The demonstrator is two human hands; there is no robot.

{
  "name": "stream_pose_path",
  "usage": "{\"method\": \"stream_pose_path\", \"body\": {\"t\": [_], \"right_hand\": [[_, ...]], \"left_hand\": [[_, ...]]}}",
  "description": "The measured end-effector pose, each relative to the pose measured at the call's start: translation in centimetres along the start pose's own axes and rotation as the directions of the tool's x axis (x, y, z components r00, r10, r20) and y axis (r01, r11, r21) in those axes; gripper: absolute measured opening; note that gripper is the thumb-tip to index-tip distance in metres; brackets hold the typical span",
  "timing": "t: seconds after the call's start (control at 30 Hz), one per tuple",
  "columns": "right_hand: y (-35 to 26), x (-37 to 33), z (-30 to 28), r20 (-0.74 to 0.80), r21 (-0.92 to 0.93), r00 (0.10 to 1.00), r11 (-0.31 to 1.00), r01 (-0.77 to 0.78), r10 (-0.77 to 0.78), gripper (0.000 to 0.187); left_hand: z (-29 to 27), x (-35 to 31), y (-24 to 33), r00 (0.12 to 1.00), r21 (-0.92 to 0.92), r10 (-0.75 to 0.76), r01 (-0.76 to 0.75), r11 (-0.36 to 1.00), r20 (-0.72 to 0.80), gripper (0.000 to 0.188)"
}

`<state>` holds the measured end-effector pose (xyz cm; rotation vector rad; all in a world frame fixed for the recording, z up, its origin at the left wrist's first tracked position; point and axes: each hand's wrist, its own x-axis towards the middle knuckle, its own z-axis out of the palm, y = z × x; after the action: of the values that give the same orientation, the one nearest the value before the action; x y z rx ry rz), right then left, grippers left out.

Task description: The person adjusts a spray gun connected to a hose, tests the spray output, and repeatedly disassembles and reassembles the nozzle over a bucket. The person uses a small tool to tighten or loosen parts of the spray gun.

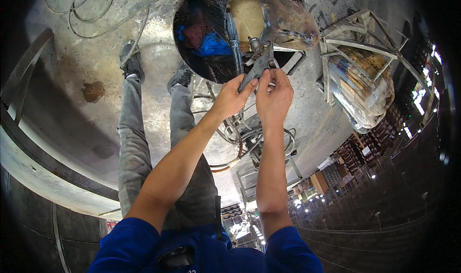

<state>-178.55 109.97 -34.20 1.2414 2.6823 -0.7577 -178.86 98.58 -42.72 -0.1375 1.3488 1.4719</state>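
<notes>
My left hand (234, 97) is closed around the lower end of a grey, worn, elongated tool (259, 67), its thumb lying along it. Close beside it, my right hand (275, 95) has thumb and fingers pinched together at the tool's right edge. What lies between those fingertips is too small to make out. Just beyond the tool is a rounded silver metal part (255, 44); I cannot tell whether the two are joined. A scuffed blue-grey pipe-like bar (234, 42) stands to the left of the tool. Both hands are over the near rim of a dark round drum-like container (211, 71).
Crumpled blue material (211, 45) and a tan rounded piece (244, 14) are inside the container. Tangled hoses (235, 133) lie near my forearms. A metal frame (365, 45) with a plastic-wrapped bundle (362, 90) stands right. A thin cable (103, 33) loops over the floor, reaching my shoe (131, 61).
</notes>
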Motion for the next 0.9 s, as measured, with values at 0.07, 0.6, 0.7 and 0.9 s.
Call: {"method": "stream_pose_path", "body": {"t": [0.07,0.6,0.7,0.9], "right_hand": [[-0.3,-0.1,0.3,-0.002,0.007,1.0,1.0,0.017,-0.017,0.023],[-2.5,-0.4,2.0,-0.009,0.104,1.0,0.994,-0.014,0.015,0.028],[-2.1,-1.0,3.3,-0.02,0.314,0.994,0.945,-0.093,0.104,0.038],[-0.1,-0.4,7.2,0.409,0.55,0.83,0.623,-0.556,0.38,0.056]], "left_hand": [[-0.2,0.1,0.0,1.0,0.003,0.001,-0.001,1.0,-0.004,0.048],[-2.3,0.7,0.0,0.998,0.171,0.034,-0.042,0.984,0.05,0.034],[-2.5,0.9,-0.3,0.994,0.076,0.069,-0.075,0.994,0.084,0.039],[-3.1,0.1,-0.9,0.993,-0.135,0.031,-0.015,0.991,0.116,0.042]]}}
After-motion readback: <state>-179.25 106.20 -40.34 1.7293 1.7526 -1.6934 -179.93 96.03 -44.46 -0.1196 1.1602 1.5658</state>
